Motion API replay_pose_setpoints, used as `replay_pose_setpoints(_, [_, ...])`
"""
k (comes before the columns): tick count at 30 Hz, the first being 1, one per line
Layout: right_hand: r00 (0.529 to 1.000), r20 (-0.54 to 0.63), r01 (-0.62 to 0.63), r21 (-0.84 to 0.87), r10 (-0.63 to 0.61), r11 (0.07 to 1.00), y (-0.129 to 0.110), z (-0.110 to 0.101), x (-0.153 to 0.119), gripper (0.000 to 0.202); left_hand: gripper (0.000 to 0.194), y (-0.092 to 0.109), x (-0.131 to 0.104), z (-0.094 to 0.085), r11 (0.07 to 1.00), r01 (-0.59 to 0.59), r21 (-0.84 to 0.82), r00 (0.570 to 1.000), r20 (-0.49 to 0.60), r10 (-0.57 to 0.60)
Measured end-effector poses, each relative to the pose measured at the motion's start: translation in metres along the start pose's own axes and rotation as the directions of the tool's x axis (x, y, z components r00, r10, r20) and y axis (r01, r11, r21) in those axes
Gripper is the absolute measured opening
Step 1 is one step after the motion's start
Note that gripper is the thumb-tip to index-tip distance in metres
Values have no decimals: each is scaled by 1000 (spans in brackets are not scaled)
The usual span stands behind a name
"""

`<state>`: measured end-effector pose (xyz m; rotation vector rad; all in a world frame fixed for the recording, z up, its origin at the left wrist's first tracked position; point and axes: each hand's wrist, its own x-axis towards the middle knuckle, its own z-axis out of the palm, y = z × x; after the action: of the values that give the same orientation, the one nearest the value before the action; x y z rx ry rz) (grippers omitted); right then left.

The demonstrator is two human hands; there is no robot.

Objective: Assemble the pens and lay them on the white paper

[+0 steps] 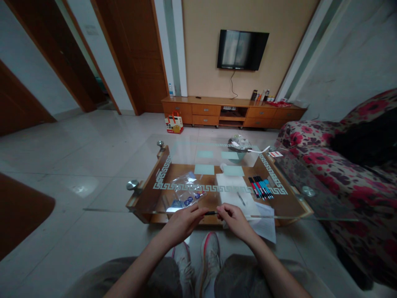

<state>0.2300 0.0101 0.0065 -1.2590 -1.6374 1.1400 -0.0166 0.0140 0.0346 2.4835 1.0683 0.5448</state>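
Observation:
Between my two hands, at the near edge of the glass table, is a thin dark pen (210, 213). My left hand (187, 220) pinches its left end, and the fingers of my right hand (232, 216) are closed round its right end. Just beyond my right hand, another slim pen (241, 199) lies by white paper (229, 186). A row of several red, blue and black pens (260, 188) sits to the right. Clear plastic packaging (187, 188) with blue printing lies beyond my left hand.
The glass table (142, 207) has metal knobs (132, 185) at its corners. Toward its far side stands a bowl (239, 143) with a plastic bag. A card (275, 154) lies at the far right. A flowered sofa (310, 165) is on the right, and a low cabinet (204, 109) stands beyond.

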Motion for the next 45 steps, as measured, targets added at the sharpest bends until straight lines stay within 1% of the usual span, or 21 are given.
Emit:
replay_pose_setpoints(7, [998,-54,-25,-38,23,999,0,0,1,32,34,0,0,0,999,20,-30,1000,7,-20])
replay_pose_setpoints(12, [997,-82,-10,5,10,1000,-2,1,1,26,36,0,1,0,997,32,-69,999,19,-31])
replay_pose_setpoints(18, [997,-82,-4,109,13,994,1,1,2,27,37,0,1,-1,996,26,-82,1000,18,-24])
replay_pose_setpoints(25, [993,-117,-7,172,27,985,2,-2,3,31,35,-4,-1,2,997,16,-81,1000,-15,-17])
replay_pose_setpoints(30, [990,-140,-2,182,28,983,5,-4,5,31,35,-3,0,2,996,23,-81,999,-20,-25])
replay_pose_setpoints(32, [984,-177,13,146,13,989,7,-10,7,30,35,-2,0,1,996,27,-85,999,-16,-28])
replay_pose_setpoints(34, [972,-233,33,61,-18,998,12,-19,9,28,36,-2,0,0,995,20,-97,1000,-8,-21])
replay_pose_setpoints(35, [963,-265,43,-2,-42,999,15,-24,10,27,36,-2,0,0,995,15,-103,1000,-7,-16])
replay_pose_setpoints(37, [947,-300,61,-187,-116,981,23,-34,11,23,36,-2,0,0,995,13,-103,1000,-9,-14])
replay_pose_setpoints(38, [945,-286,76,-288,-161,955,27,-39,11,21,36,-2,0,0,995,15,-100,1000,-11,-16])
replay_pose_setpoints(40, [949,-219,109,-440,-225,891,34,-44,12,20,36,-2,0,0,995,22,-93,1000,-6,-23])
replay_pose_setpoints(42, [954,-172,122,-523,-244,843,40,-45,12,20,37,-3,0,0,996,27,-87,1000,0,-28])
replay_pose_setpoints(45, [955,-167,107,-580,-246,808,43,-43,12,25,36,-3,-1,0,997,31,-71,999,-11,-32])
